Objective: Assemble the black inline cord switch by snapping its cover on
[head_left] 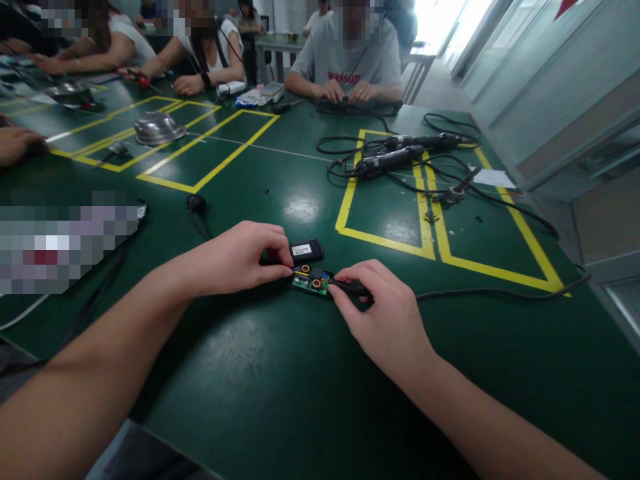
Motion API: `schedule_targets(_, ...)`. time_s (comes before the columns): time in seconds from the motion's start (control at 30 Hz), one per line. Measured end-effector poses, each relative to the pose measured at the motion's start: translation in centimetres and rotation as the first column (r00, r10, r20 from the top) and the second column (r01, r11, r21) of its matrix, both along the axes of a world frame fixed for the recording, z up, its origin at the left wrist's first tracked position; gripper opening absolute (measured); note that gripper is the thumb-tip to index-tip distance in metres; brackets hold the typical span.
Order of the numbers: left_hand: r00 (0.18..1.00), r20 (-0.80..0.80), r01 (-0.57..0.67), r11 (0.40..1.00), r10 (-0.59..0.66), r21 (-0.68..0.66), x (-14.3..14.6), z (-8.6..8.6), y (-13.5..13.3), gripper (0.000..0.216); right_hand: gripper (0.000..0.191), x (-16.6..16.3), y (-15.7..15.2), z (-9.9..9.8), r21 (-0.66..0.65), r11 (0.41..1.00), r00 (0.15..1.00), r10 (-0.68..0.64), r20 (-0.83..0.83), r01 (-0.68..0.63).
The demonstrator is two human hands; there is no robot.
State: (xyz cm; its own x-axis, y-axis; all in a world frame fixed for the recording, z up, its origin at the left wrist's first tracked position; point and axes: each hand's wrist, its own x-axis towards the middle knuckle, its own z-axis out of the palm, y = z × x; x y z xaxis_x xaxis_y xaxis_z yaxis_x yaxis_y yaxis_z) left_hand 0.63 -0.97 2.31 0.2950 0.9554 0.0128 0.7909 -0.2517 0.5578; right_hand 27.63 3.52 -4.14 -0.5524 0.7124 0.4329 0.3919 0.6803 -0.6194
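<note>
A small green circuit board [311, 279] with copper coils lies on the green table [280, 373] between my hands. My left hand [240, 257] is closed, its fingertips pinching the board's left end. My right hand [373, 317] is closed on a black part [356, 289] at the board's right end, from which a black cable [500, 292] runs off to the right. A black casing piece [306, 250] with a white label lies just behind the board, beside my left fingers.
Two black electric screwdrivers [400, 155] with tangled cables lie inside yellow tape boxes at the back right. A metal dish [158, 127] sits at the back left. Several people sit along the far edge. A white paper [493, 177] lies at the right.
</note>
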Motion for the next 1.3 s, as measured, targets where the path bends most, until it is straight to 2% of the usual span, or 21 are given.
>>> schedule_targets(0.1,1.0,0.011,0.004,1.0,-0.004,-0.001,-0.2,0.0,0.0,0.013,0.013,-0.1,0.0,0.2,0.003,1.0,1.0,-0.003,-0.023,0.003)
schedule_targets(0.3,0.999,0.011,0.034,0.999,-0.034,-0.006,-0.4,-0.6,0.1,0.012,0.02,0.0,0.3,0.2,-0.017,1.0,1.0,-0.002,0.031,0.003)
schedule_targets(0.63,0.996,-0.066,0.06,0.997,-0.057,0.04,-0.2,-0.9,0.3,0.011,0.019,0.0,0.2,-0.3,0.06,0.998,0.992,-0.039,0.121,0.032)
schedule_targets(0.8,0.997,-0.08,-0.012,0.995,0.02,0.103,0.6,-1.1,0.1,0.016,0.019,-0.1,0.1,-0.4,0.056,0.998,0.991,-0.034,0.128,0.027)
schedule_targets(0.93,0.987,-0.047,-0.144,0.969,0.156,0.199,1.6,-2.1,0.5,0.023,0.016,-0.3,0.1,-0.4,0.035,0.998,0.991,-0.056,0.124,0.052)
schedule_targets(1.03,0.973,-0.049,-0.215,0.96,0.227,0.177,1.9,-2.8,0.8,0.036,0.018,-0.4,0.0,-0.3,0.021,0.998,0.992,-0.059,0.107,0.057)
schedule_targets(1.17,0.966,-0.068,-0.24,0.963,0.249,0.122,1.6,-3.1,1.0,0.034,0.022,-0.4,0.1,-0.2,-0.01,0.998,0.994,-0.057,0.094,0.059)
schedule_targets(1.3,0.979,-0.057,-0.184,0.969,0.196,0.166,1.2,-2.7,0.8,0.03,0.024,-0.2,0.1,-0.2,-0.072,0.995,0.995,-0.058,0.082,0.064)
